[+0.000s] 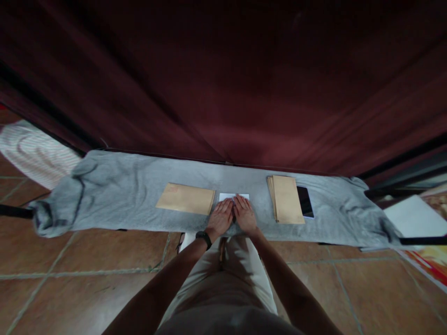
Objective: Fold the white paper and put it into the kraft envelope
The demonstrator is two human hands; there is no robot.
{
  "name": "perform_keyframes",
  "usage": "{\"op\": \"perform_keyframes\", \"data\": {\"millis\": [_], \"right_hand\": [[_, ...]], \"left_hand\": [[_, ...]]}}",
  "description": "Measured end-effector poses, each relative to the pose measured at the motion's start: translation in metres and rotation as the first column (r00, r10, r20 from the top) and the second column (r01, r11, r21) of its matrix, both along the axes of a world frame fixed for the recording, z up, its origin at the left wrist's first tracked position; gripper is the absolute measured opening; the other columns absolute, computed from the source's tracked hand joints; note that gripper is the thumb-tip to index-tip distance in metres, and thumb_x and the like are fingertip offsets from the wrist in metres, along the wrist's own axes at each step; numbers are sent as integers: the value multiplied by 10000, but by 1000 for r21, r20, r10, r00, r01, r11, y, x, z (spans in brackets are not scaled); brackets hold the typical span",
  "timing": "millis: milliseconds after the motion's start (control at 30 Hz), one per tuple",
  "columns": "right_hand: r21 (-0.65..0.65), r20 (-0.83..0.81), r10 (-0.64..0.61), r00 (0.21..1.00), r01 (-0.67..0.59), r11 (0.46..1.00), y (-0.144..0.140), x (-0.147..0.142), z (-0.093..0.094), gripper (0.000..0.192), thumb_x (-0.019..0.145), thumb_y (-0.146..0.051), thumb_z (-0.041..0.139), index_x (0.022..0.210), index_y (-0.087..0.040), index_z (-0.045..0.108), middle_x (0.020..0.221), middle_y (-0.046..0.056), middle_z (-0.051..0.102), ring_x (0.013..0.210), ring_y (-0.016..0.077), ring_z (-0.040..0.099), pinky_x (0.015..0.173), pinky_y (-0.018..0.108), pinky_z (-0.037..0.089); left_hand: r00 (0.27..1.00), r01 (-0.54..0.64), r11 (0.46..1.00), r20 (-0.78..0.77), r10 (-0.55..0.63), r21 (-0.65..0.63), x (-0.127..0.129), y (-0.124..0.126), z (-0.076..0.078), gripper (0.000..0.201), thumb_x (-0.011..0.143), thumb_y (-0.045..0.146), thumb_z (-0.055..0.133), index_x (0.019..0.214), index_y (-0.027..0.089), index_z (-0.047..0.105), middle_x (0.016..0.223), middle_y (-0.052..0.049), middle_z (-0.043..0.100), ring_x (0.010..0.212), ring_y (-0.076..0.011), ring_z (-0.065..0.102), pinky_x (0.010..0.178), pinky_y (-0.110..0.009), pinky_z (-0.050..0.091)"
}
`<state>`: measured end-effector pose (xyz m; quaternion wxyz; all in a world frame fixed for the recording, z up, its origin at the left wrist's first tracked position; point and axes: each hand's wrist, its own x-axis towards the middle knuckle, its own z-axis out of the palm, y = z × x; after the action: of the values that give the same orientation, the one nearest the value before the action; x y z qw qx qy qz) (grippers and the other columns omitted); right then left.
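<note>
Both hands lie side by side on a white sheet of paper [226, 196] in front of me. My left hand [220, 217] is flat, palm down, with the fingers stretched out over the paper. Close beside it, my right hand [245, 215] presses flat on the same sheet. The hands hide most of the paper; its far edge shows beyond the fingertips. Just left of the sheet lies a brown envelope [185, 198], apparently with another under its right end. To the right is a stack of brown envelopes [288, 200], slightly fanned.
A grey cloth [118, 195] covers the narrow table. A dark-screened phone [305, 202] lies partly under the right envelopes. Dark red fabric [230, 93] hangs behind the table. Striped cloth [38, 151] is at far left, and a white sheet [415, 216] at far right.
</note>
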<state>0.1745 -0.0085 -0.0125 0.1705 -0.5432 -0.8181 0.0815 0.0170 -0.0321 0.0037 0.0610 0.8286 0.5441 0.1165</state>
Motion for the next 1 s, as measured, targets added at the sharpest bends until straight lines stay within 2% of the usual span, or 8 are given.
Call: {"op": "perform_keyframes", "data": {"millis": [200, 333, 500, 733, 1000], "right_hand": [[-14, 20, -1, 1000, 1, 1000, -1, 1, 2, 549, 978, -149, 373, 1525, -154, 415, 1573, 85, 421, 1481, 206, 344, 1237, 412, 242], [-31, 40, -8, 999, 9, 999, 0, 1, 2, 542, 984, -147, 344, 1520, -151, 424, 1578, 74, 413, 1479, 195, 346, 1243, 400, 226], [-19, 37, -11, 999, 12, 1000, 0, -1, 1, 543, 993, -149, 319, 1527, -168, 412, 1575, 75, 418, 1480, 190, 344, 1241, 414, 229], [-23, 34, -28, 999, 29, 999, -1, -1, 2, 511, 1017, -182, 318, 1514, -158, 432, 1570, 77, 428, 1475, 191, 353, 1237, 400, 229], [59, 16, -161, 987, 159, 985, -12, 4, -7, 530, 1045, -328, 365, 1533, -124, 386, 1568, 142, 415, 1467, 259, 365, 1215, 487, 232]], "left_hand": [[992, -113, 994, 54, 113, -5, 16, 9, 4, 553, 979, 212, 335, 1517, 93, 382, 1557, -131, 447, 1453, -227, 386, 1210, -418, 306], [987, -156, 987, 40, 157, -21, 24, 17, 2, 565, 1006, 261, 289, 1533, 68, 353, 1600, -138, 376, 1513, -232, 270, 1248, -433, 223], [988, -149, 989, 33, 150, -17, 21, 18, -6, 593, 1025, 326, 261, 1567, 87, 289, 1622, -133, 329, 1534, -225, 209, 1259, -462, 186], [992, -124, 992, 10, 124, 15, 16, 14, -11, 568, 1029, 250, 227, 1564, 72, 286, 1637, -144, 286, 1543, -217, 165, 1264, -458, 176], [985, -170, 985, 22, 169, 18, 15, 11, -11, 599, 990, 251, 314, 1570, 103, 275, 1633, -135, 303, 1530, -245, 219, 1248, -467, 216]]}}
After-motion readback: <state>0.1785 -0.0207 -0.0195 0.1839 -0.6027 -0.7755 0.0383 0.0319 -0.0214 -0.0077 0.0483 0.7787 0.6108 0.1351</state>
